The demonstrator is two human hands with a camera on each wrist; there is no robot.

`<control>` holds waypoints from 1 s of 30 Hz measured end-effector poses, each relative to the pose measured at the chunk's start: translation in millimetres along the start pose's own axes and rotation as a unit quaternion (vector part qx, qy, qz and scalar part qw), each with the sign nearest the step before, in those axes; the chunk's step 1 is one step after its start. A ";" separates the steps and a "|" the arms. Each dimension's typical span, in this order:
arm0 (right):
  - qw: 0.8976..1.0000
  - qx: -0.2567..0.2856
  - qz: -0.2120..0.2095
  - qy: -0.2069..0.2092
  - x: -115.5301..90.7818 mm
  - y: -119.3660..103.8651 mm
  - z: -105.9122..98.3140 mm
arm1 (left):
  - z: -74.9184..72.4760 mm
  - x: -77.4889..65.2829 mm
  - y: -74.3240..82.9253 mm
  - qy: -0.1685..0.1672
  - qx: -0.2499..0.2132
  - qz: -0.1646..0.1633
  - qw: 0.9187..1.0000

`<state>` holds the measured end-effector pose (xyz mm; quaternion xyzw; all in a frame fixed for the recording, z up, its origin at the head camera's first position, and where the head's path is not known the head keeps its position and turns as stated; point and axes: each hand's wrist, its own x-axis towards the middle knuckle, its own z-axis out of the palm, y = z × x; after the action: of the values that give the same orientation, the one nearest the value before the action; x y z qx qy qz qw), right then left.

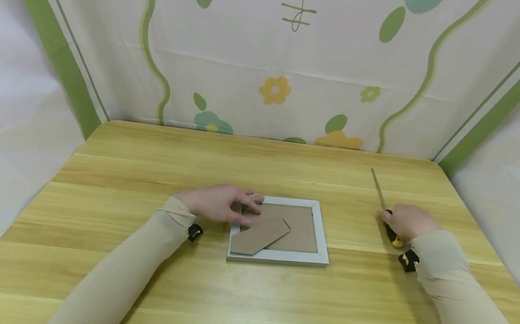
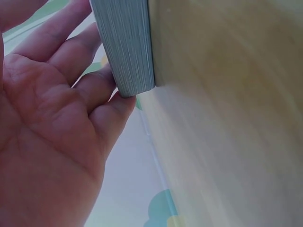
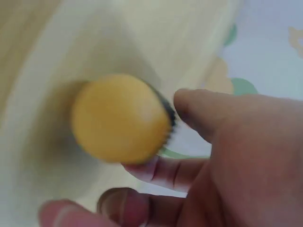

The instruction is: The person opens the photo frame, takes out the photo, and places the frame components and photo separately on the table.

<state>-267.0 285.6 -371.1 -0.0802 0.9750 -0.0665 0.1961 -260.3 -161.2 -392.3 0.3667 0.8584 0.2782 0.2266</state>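
A picture frame lies face down on the table, its pale border around a brown backing board. Across the board's left part sits a brown easel leg, slanting toward the near left corner. My left hand rests over the frame's left side with loosely spread fingers. In the left wrist view, fingertips touch the frame's grey edge. Off to the right, my right hand grips a screwdriver by its black handle, the thin shaft pointing away. Its round yellow end fills the middle of the right wrist view, blurred.
The wood-grain table has its far edge against a hanging cloth printed with flowers. White cloth sides with green bands stand at left and right. A bare stretch of table separates the frame from the screwdriver.
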 end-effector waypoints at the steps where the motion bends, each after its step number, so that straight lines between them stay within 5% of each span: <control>1: 1.000 -0.013 -0.002 0.014 -1.8 0.3 -1.5 | 0.3 0.0 0.6 0.001 0.000 -0.002 1.000; 7: 0.994 -0.009 -0.010 0.105 -16.0 -15.3 -13.2 | 0.0 -1.5 0.3 0.013 -0.017 -0.001 1.000; 11: 0.990 0.057 -0.042 0.121 -22.9 -43.8 -13.5 | -6.1 -7.5 3.9 0.076 0.009 -0.035 0.996; 15: 0.984 0.138 -0.076 0.081 -20.9 -66.4 -3.8 | -13.0 -15.8 9.1 0.182 0.045 -0.126 0.974; 17: 0.979 0.174 -0.090 0.050 -17.5 -73.7 2.6 | -14.1 -19.5 11.6 0.208 0.042 -0.166 0.963; 24: 0.974 0.201 -0.105 -0.015 -7.2 -90.9 21.7 | -4.5 -24.9 20.5 0.138 -0.002 -0.247 0.959; 30: 0.971 0.213 -0.107 -0.024 -5.6 -103.6 36.1 | 6.1 -19.6 28.6 0.124 0.007 -0.233 0.964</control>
<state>-234.1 181.7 -385.3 -0.1423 0.9192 -0.2912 0.2236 -230.0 -157.6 -374.8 0.1203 0.9436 0.2547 0.1739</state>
